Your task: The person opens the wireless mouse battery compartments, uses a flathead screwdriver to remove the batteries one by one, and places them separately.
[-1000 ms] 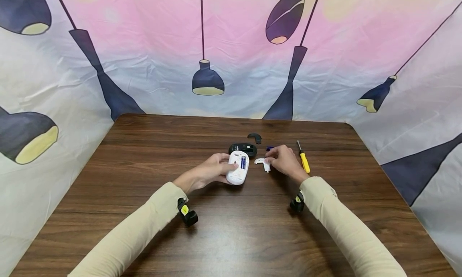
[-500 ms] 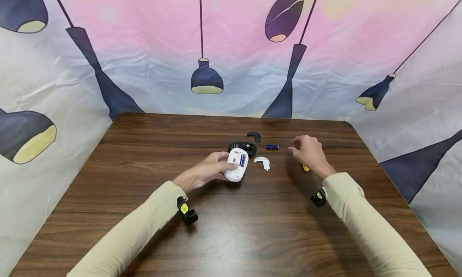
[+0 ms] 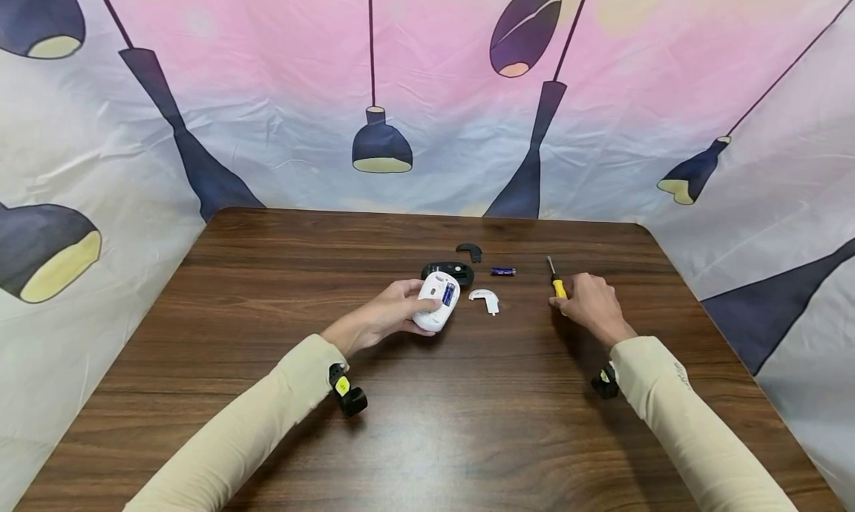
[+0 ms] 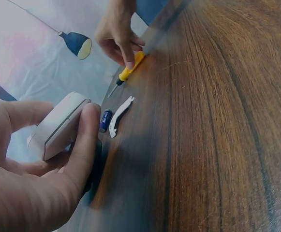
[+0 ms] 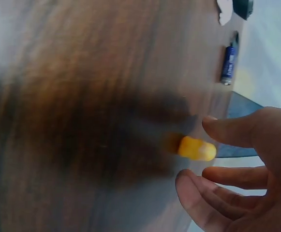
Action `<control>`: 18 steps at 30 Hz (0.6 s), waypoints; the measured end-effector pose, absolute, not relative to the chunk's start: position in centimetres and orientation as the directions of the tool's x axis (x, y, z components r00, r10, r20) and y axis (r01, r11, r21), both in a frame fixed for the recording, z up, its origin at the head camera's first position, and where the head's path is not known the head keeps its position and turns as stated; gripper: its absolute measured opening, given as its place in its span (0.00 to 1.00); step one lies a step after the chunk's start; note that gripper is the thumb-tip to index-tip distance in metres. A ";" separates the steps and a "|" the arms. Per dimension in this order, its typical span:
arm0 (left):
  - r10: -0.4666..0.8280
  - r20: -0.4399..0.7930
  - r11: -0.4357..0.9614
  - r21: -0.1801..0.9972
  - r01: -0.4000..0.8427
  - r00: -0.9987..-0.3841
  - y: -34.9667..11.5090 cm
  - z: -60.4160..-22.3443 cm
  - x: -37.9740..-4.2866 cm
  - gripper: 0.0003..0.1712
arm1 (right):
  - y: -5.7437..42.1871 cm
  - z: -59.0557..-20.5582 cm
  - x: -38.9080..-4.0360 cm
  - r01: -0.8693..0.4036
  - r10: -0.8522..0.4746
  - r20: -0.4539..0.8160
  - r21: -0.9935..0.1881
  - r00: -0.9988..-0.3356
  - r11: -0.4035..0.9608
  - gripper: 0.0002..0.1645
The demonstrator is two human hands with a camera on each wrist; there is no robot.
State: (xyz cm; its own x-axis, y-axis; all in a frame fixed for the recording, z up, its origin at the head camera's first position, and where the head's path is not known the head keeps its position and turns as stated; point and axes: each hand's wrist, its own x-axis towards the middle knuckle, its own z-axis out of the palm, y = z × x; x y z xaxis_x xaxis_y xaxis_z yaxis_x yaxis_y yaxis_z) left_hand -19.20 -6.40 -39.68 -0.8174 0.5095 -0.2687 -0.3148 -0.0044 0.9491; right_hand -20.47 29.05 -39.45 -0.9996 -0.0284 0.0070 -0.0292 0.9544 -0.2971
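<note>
My left hand (image 3: 389,313) holds a white computer mouse (image 3: 437,301) underside up, thumb across its base, with a blue battery (image 3: 448,294) in its open compartment. In the left wrist view the mouse (image 4: 63,126) sits between thumb and fingers. My right hand (image 3: 591,304) is over the yellow handle of a screwdriver (image 3: 559,286) that lies on the table. The right wrist view shows thumb and fingers spread on either side of the handle (image 5: 197,148), with gaps between. A white battery cover (image 3: 485,300) lies between the hands.
Behind the white mouse rests a black mouse (image 3: 457,271), partly hidden by it. A black cover piece (image 3: 470,251) lies beyond that, and a loose blue battery (image 3: 504,271) to its right. The wooden table (image 3: 300,260) ends at a printed cloth backdrop (image 3: 300,163).
My right hand has left the white cover, now on the table, and moved right to the screwdriver handle. The loose battery has come into full view. My left hand keeps holding the white mouse.
</note>
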 end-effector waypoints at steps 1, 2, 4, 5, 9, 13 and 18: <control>0.506 -0.271 -0.003 0.949 -0.316 -0.819 -6.4 -39.7 -19.2 0.29 | 29.1 -39.6 -20.4 -0.020 -0.023 -0.008 -0.293 -1.000 0.956 0.21; 0.501 -0.273 -0.001 0.949 -0.317 -0.821 -6.4 -39.7 -19.2 0.29 | 29.2 -39.8 -20.4 -0.009 -0.016 -0.023 -0.291 -1.000 0.957 0.23; 0.491 -0.277 0.006 0.949 -0.315 -0.826 -6.4 -39.6 -19.2 0.30 | 29.3 -40.1 -20.4 0.005 -0.004 -0.030 -0.295 -1.000 0.955 0.23; 0.488 -0.278 0.008 0.949 -0.314 -0.828 -6.4 -39.6 -19.2 0.30 | 29.4 -40.2 -20.4 0.007 -0.003 -0.033 -0.296 -0.999 0.955 0.24; 0.473 -0.290 0.012 0.946 -0.324 -0.832 -6.3 -39.5 -19.2 0.29 | 29.7 -40.3 -20.5 0.006 -0.011 -0.054 -0.303 -0.999 0.953 0.26; 0.495 -0.289 -0.023 0.938 -0.345 -0.820 -6.4 -39.4 -19.2 0.27 | 29.9 -40.2 -20.5 0.015 -0.007 -0.073 -0.305 -0.997 0.952 0.25; 0.530 -0.279 -0.041 0.935 -0.353 -0.801 -6.7 -39.4 -19.2 0.25 | 29.8 -39.9 -20.5 0.006 -0.009 -0.044 -0.320 -0.999 0.947 0.17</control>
State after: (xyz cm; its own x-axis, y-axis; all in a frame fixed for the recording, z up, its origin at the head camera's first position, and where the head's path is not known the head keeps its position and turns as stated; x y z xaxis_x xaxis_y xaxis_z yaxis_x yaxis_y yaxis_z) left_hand -19.21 -6.65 -39.43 -0.8010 0.5295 -0.2792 -0.3531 -0.0412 0.9347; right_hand -20.48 29.78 -39.91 -0.9990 -0.0090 -0.0441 0.0056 0.9472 -0.3205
